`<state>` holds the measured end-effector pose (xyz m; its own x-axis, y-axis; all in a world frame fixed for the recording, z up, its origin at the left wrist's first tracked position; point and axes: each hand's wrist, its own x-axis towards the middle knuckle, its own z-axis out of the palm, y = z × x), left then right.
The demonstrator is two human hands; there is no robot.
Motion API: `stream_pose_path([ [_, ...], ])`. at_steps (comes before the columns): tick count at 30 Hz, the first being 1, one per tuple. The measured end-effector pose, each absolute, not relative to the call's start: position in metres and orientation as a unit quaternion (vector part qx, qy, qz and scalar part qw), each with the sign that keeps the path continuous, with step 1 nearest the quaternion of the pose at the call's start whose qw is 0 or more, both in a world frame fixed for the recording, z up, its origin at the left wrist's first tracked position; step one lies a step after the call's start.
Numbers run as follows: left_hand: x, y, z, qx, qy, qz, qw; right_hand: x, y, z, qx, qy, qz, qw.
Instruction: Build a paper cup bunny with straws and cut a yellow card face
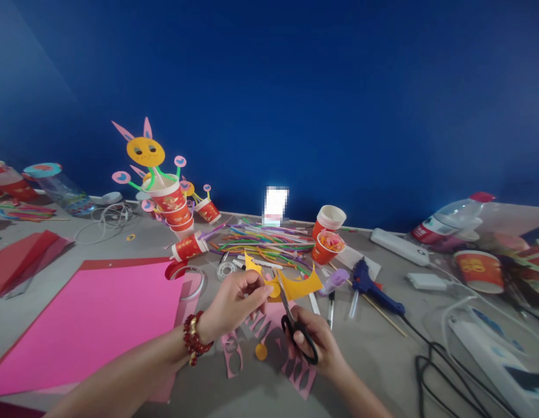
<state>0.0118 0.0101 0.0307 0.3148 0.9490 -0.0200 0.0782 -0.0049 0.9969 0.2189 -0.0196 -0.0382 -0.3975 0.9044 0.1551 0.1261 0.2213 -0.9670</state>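
My left hand point(241, 296), with a beaded bracelet at the wrist, pinches a yellow paper sheet point(300, 285) near a rounded part. My right hand point(315, 339) has its fingers through the black handles of a pair of scissors point(300, 338). The blades point up and away from me and cross the yellow paper just right of my left fingertips. Below my hands, a small yellow paper disc point(261, 351) lies on the table. Around it are pink paper scraps point(301, 374) with cut-out holes.
Pink paper sheets point(112, 325) cover the left side. Behind stand a decorated cup figure point(176, 203), a heap of coloured pipe cleaners point(264, 241) and red paper cups point(328, 247). On the right lie a blue glue gun point(373, 287), its black cable and a plastic bottle point(447, 217).
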Motion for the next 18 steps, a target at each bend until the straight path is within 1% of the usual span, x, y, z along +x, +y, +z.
stream_pose_path([
  [6,0.0103,0.0109,0.0325,0.595,0.431,0.393,0.553,0.2187,-0.0188,-0.0342,-0.380,-0.688,0.475,0.396],
  [11,0.0097,0.0115,0.0336,0.599,0.427,0.391,0.553,0.2184,-0.0180,-0.0319,-0.373,-0.682,0.490,0.394],
  [18,0.0088,0.0130,0.0330,0.598,0.407,0.404,0.560,0.2192,-0.0179,-0.0314,-0.382,-0.687,0.480,0.390],
])
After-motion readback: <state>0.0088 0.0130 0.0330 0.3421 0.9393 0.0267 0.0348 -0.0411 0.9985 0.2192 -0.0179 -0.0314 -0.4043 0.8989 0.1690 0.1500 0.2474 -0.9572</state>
